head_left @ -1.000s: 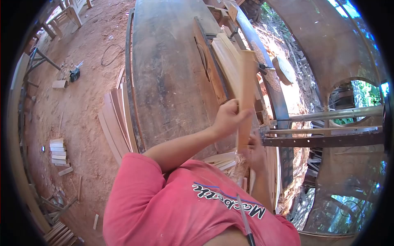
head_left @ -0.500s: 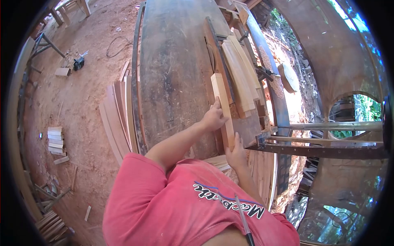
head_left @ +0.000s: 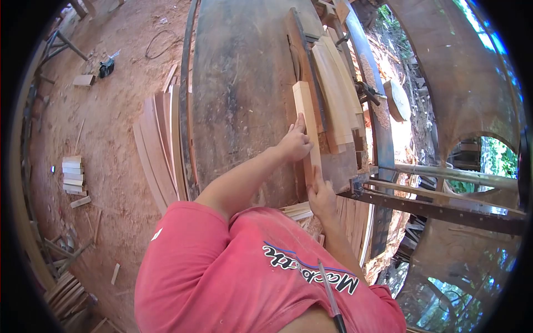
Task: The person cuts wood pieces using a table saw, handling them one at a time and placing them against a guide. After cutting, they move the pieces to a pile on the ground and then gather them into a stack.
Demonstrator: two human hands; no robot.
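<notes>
Worn brown tabletop (head_left: 239,83), seen from above, serving as landmark. Long planks (head_left: 152,150) stand along its left side; a dark metal rail (head_left: 444,208) runs off to the right of its near end. On its right part lies a narrow brown guide board (head_left: 305,61), with several pale pieces (head_left: 333,89) just to the right. A black clamp (head_left: 367,93) sits beyond these, by the tabletop's right side.

The pale bar (head_left: 304,102) lies lengthwise on the tabletop's right part, toward the near end, close along the guide board; actual contact between the two cannot be judged. The left hand (head_left: 294,145) bears on the bar's middle, forefinger extended along it, other fingers curled; the right hand (head_left: 323,200) is at its near end, one finger laid along the side. How firmly either hand closes cannot be told, the undersides being hidden.

Sound handling would probably call for light, even pressure at both points, the bar parallel to the guide board, and fingertips clear of its edges. Wider room for movement appears toward the tabletop's left side; on the right, the pale pieces and clamp leave little allowance for knuckles.
</notes>
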